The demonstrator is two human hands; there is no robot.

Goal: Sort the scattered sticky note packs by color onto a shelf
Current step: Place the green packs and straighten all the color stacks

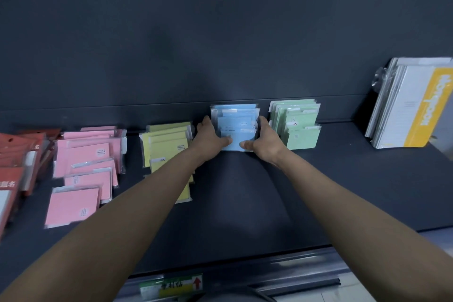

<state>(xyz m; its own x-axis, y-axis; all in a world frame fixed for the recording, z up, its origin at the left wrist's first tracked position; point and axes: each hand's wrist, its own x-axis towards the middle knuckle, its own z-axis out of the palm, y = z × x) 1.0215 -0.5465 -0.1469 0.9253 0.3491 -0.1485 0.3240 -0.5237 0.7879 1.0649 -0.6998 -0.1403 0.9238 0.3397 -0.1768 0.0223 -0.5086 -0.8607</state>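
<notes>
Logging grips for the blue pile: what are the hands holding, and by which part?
Both hold the blue sticky note packs: the left hand grips the stack's left edge, the right hand its right edge.

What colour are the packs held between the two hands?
The packs are light blue; head view shows it.

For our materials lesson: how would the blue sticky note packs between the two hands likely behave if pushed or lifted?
The blue packs sit in glossy plastic sleeves, so they probably slide over one another; the left hand and right hand hold both sides. They seem propped against the back panel, so they may tip forward. Thin, probably light.
</notes>
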